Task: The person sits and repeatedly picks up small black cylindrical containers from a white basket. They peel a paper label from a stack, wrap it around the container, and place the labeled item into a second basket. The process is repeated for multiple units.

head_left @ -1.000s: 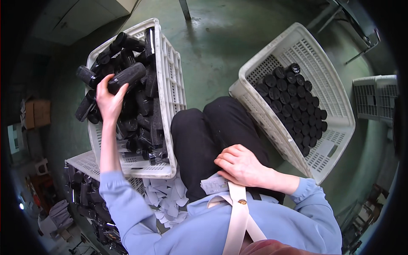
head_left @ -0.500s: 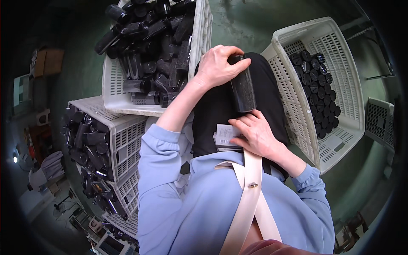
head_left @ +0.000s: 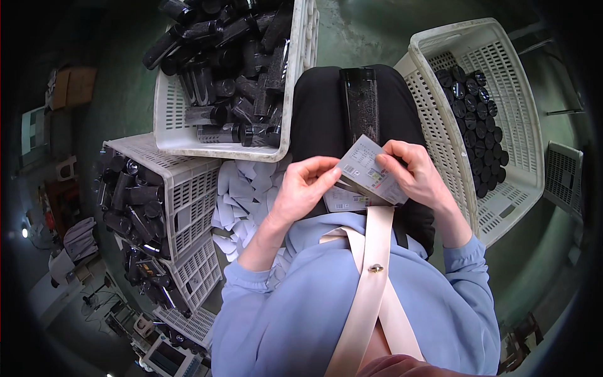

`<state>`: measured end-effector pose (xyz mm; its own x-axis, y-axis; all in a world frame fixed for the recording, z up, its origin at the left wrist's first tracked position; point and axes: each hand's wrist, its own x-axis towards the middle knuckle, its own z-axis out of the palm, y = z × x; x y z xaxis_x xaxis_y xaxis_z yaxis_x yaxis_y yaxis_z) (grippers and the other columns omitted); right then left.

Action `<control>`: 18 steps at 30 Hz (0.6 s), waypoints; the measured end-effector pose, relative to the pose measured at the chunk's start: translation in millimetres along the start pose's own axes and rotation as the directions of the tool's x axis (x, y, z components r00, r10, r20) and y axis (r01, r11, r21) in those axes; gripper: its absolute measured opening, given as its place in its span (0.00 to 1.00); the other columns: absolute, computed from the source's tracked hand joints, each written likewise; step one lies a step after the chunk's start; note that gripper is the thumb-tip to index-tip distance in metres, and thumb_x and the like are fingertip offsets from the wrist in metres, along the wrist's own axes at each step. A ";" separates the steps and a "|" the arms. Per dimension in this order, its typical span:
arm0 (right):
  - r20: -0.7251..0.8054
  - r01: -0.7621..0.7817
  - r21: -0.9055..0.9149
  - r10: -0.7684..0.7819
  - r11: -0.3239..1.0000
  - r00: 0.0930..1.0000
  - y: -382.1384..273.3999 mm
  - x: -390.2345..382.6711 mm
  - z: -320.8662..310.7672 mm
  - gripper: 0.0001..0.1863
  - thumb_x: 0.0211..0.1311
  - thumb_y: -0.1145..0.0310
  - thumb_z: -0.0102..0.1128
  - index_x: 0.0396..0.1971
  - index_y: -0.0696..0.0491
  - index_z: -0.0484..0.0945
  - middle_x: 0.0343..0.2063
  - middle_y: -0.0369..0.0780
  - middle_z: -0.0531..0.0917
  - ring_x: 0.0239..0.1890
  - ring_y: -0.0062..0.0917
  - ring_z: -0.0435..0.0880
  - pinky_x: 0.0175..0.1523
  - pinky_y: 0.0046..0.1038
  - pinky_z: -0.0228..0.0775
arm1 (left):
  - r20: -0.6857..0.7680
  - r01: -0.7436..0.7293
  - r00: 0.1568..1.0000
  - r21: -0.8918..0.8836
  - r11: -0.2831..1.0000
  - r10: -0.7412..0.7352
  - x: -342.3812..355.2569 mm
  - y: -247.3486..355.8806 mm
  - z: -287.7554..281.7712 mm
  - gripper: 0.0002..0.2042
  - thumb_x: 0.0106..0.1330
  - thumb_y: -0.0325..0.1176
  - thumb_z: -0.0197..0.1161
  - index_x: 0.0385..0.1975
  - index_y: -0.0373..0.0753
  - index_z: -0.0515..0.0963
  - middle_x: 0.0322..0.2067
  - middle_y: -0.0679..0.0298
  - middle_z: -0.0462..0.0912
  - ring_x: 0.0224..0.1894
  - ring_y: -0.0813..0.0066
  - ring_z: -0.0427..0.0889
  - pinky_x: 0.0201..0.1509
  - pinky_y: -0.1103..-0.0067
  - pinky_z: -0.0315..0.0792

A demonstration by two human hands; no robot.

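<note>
In the head view, the right hand [head_left: 411,174] has a grip closed on a printed label [head_left: 363,164], thumb on its face. The left hand [head_left: 306,188] has a narrow grip at the label's left corner; whether its fingertips pinch the paper is too small to tell. Beneath lies a stack of labels [head_left: 342,200] on the lap. A black bottle [head_left: 363,100] rests lengthwise along the thighs of the dark trousers [head_left: 316,103], just beyond the label, with neither hand on it.

The bottle looks the likeliest to go astray: it is round and lies on soft cloth, so parting or shifting the knees could let it roll or drop to the floor. The label could crease or tear if the two hands pulled unevenly at its corner. The stack sits loose against the waist, so a forearm brushing it, or a lean, could spill it among the paper scraps [head_left: 242,188] to the left. In the left crate [head_left: 220,151], bottles are heaped loosely; a knock could tip one over the rim.
</note>
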<state>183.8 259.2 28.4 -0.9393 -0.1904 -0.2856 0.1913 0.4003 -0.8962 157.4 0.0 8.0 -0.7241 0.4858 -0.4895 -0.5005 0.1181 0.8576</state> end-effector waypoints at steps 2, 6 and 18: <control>0.068 0.017 -0.064 -0.012 0.998 0.998 -5.8 2.4 -2.7 0.11 0.67 0.69 0.59 0.32 0.63 0.80 0.24 0.47 0.80 0.28 0.40 0.81 0.36 0.36 0.72 | 0.019 -0.010 1.000 -0.039 0.999 0.011 -8.7 -13.1 -1.2 0.12 0.72 0.32 0.66 0.48 0.30 0.83 0.36 0.66 0.87 0.34 0.87 0.79 0.40 0.86 0.75; 0.023 0.240 -0.234 -0.242 0.942 0.970 10.0 1.7 14.7 0.08 0.65 0.72 0.61 0.36 0.62 0.83 0.29 0.47 0.83 0.31 0.41 0.82 0.39 0.38 0.75 | -0.027 0.028 0.999 0.321 0.947 -0.020 -22.2 -14.1 -3.1 0.12 0.68 0.27 0.65 0.48 0.30 0.83 0.32 0.65 0.86 0.26 0.89 0.76 0.29 0.84 0.71; -0.033 0.037 0.020 -0.037 0.999 0.999 -4.0 3.6 -9.2 0.10 0.67 0.71 0.60 0.41 0.62 0.84 0.28 0.43 0.86 0.27 0.21 0.83 0.35 0.26 0.74 | 0.008 -0.040 0.999 -0.059 0.997 0.041 -18.3 -6.9 4.7 0.08 0.72 0.27 0.64 0.46 0.32 0.83 0.32 0.64 0.87 0.29 0.89 0.76 0.31 0.88 0.69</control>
<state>177.0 265.2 34.1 -0.9545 -0.1756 -0.2412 0.1618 0.3746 -0.9130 176.3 -5.6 11.8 -0.7401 0.4970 -0.4530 -0.4984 0.0469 0.8657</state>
